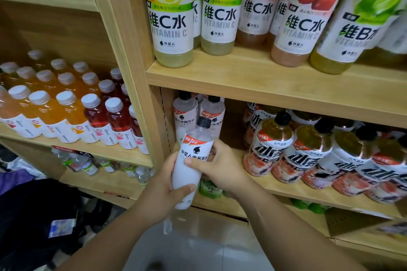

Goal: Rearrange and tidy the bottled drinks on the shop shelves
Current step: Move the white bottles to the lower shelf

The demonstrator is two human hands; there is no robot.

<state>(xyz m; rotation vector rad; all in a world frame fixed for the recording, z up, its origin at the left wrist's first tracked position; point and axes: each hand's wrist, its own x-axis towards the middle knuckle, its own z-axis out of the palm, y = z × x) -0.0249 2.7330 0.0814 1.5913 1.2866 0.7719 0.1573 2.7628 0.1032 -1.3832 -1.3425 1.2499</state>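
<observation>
So both hands on one white-label bottle [191, 160] mid-frame: left hand [164, 185] fingers wrapped round its lower half, right hand [217, 166] fingers curled on the upper label, w/ two matching bottles [198, 114] behind on the shelf [275, 187].

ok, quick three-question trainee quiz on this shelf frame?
1. True or false: the left hand and the right hand both grip the white-labelled bottle.
2. The fruit pictured on the two leftmost bottles of the upper shelf is: A cherry, B lemon, C grape.
3. Fill in: the held bottle's cap is ____.
Key: 1 true; 2 B; 3 black.
</observation>
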